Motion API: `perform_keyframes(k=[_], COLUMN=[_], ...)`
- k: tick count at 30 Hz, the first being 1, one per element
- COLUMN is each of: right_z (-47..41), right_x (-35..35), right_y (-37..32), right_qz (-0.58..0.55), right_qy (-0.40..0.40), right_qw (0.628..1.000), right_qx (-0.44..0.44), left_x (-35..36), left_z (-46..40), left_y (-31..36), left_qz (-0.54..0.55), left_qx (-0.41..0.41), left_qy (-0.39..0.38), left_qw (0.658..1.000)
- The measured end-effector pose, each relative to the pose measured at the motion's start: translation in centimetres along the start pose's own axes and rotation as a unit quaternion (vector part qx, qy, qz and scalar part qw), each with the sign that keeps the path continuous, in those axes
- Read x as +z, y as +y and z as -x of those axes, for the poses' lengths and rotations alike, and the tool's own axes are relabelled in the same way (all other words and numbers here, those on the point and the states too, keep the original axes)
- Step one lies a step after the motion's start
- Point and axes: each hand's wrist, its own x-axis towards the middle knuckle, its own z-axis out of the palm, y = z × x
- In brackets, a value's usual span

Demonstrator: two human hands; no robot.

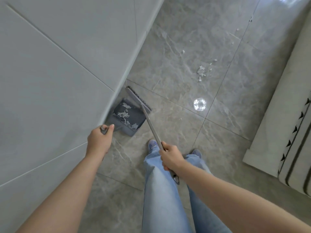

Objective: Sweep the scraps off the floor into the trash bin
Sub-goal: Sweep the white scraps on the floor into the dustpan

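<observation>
Grey marbled floor tiles (168, 47) run from a pale wall (50, 64) on the left to a striped rug (286, 132) on the right. Against the wall, the dustpan (127, 115), already loaded with white scraps, is steadied by its handle, gripped in the left hand (99, 140), while the broom (139, 100), its head at the pan's mouth, is held by the stick in the closed right hand (171, 157). More scraps (202, 71) are left scattered further right, and no trash bin is seen, so the task is judged partly done.
</observation>
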Motion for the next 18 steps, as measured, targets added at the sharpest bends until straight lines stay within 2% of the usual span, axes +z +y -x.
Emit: perform_keyframes(k=[5,9,11,15,18], right_z=[-1.7,-4.3,-4.8,-4.2,-2.7], right_x=[-2.9,-5.5,-5.4,-3.3,-2.3], right_y=[-2.1,-6.4,-8.0,-7.9,-5.9], right_qz=[0.045,0.199,0.246,0.230,0.119], right_qy=[0.062,0.093,0.077,0.022,-0.010], right_qw=[0.997,0.976,0.966,0.973,0.993], right_qx=[-0.014,-0.002,0.001,0.000,0.013], left_x=[-0.3,-0.1,0.0,0.2,0.3], left_z=[0.3,0.4,0.1,-0.2,-0.1], left_y=[0.9,1.0,1.2,1.5,1.7], left_qz=[-0.018,-0.028,-0.031,-0.039,-0.037], left_qx=[-0.001,0.001,-0.004,-0.006,-0.021], left_qy=[0.013,0.023,0.028,0.030,0.024], left_qw=[1.000,0.999,0.999,0.999,0.999])
